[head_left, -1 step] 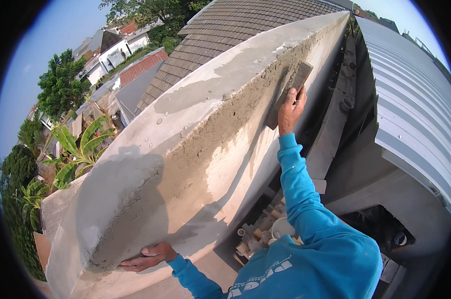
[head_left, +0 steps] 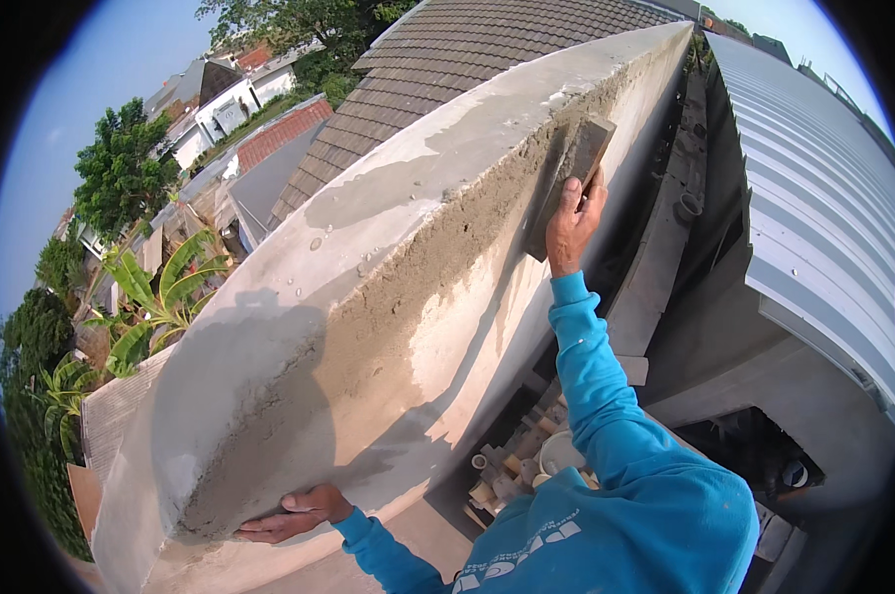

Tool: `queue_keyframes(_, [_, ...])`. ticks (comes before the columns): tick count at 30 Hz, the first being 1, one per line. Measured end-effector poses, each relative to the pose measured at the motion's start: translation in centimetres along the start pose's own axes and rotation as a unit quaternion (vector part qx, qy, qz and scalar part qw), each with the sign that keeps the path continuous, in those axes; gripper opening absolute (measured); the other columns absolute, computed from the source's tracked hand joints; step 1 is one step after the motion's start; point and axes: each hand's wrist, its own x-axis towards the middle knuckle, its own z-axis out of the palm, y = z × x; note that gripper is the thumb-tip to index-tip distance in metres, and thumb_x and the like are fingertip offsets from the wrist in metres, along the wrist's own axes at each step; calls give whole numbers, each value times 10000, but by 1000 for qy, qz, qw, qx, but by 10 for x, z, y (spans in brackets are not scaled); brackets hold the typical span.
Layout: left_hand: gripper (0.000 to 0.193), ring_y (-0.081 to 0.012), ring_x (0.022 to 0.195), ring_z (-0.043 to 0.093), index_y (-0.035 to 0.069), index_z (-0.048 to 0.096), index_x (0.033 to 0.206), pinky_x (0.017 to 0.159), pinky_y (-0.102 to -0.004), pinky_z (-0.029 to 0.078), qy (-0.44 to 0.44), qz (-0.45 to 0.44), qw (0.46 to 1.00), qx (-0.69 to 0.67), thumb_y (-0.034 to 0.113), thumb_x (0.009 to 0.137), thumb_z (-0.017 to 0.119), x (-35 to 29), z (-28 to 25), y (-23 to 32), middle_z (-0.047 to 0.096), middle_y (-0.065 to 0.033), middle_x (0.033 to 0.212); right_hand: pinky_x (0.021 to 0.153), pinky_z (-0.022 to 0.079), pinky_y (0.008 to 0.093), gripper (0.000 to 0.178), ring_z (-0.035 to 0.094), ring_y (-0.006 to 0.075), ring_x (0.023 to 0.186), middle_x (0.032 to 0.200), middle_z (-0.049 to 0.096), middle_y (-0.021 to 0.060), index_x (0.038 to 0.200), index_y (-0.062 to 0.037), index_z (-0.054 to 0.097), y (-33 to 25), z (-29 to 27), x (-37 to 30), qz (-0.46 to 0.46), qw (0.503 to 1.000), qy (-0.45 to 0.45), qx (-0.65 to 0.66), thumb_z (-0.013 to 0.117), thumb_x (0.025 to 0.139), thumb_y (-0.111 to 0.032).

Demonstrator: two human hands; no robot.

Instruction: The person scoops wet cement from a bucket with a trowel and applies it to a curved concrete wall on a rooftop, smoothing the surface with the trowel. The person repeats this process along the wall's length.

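My right hand (head_left: 576, 223) grips a flat rectangular plastering float (head_left: 592, 145), its long face set against the side of a concrete wall (head_left: 477, 322) just below the top edge. Rough wet mortar (head_left: 408, 262) runs in a strip along that edge, with smoother damp patches beneath. Lower down at the left, my left hand (head_left: 294, 513) rests by the wall's side with its fingers stretched out, near the mortar's lower end. It holds nothing. The float's handle is hidden behind my right hand.
A corrugated metal roof (head_left: 823, 218) lies to the right, across a narrow dark gap. Beyond the wall rises a tiled roof (head_left: 437, 74). Wood offcuts and a round pale container (head_left: 560, 453) sit below me. Small mortar lumps dot the wall's top.
My right hand and the float have shifted very slightly left along the wall face. The left hand stays in about the same place.
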Motion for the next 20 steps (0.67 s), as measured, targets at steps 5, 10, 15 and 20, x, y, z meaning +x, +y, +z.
queue_keyframes(5, [826,-408,1468,256,-42,227,1563,1156,-534,286,-10,-13,1000,16,605,1051,180,1,-1,3,221,-260,1606,1153,299,498,723,455,463,1314,1412,469,328,1455,115,383,-23,13,13,-141,984,-48,-94,539,1022,-443])
queue_keyframes(10, [848,-408,1463,263,-41,234,1561,1161,-533,283,6,-31,999,-13,627,1040,198,-5,5,6,235,-259,1600,926,447,460,608,542,393,1028,1089,534,243,1405,102,439,41,12,85,-87,988,8,-127,555,1030,-363])
queue_keyframes(15, [849,-383,1464,272,-34,272,1554,1167,-505,293,-1,-37,999,1,637,1036,210,-8,6,3,237,-250,1599,955,433,461,638,540,384,1060,1111,537,240,1409,86,439,51,6,82,-82,991,18,-109,541,1032,-418])
queue_keyframes(20, [708,-366,1495,218,-37,202,1573,1210,-510,229,-6,-7,996,-85,448,1071,323,-9,10,-3,107,-234,1640,1121,345,485,794,472,401,1284,1419,494,253,1489,60,366,34,10,37,-119,990,-43,-60,603,977,-498])
